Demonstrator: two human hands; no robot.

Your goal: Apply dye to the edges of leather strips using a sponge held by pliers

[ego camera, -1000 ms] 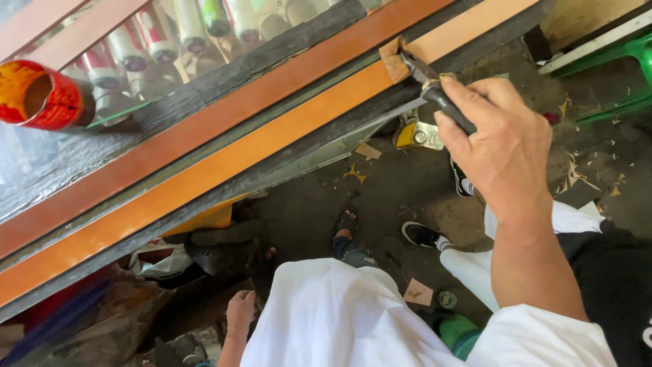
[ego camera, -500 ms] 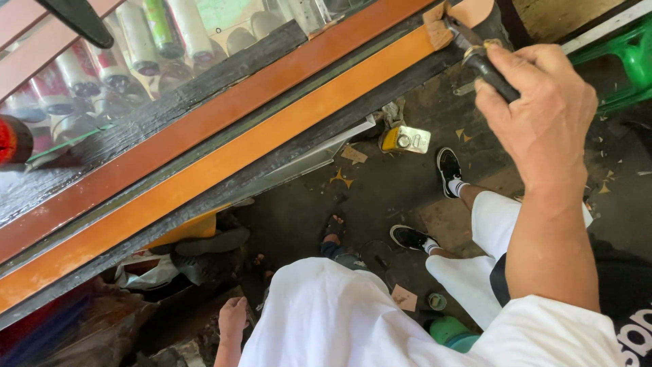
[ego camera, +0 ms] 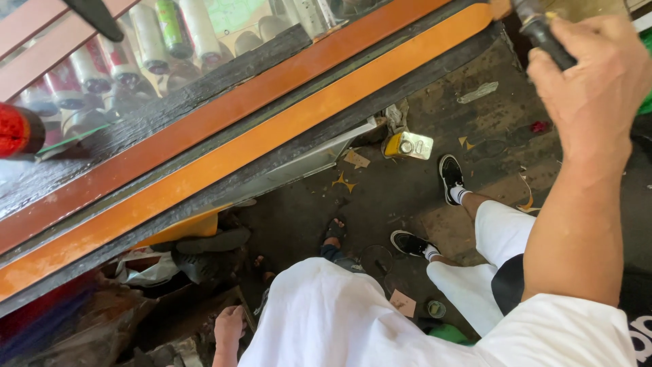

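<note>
The person's right hand [ego camera: 589,88] is closed around the dark handle of a tool [ego camera: 540,30] at the top right corner, just beside the far end of the orange-painted wooden strip [ego camera: 272,139] that runs diagonally across the bench. The left hand is out of view. Below on the dirty floor [ego camera: 421,197] sit another person's legs in white trousers [ego camera: 499,234] and black shoes [ego camera: 451,175], near a small yellow can [ego camera: 407,145].
</note>
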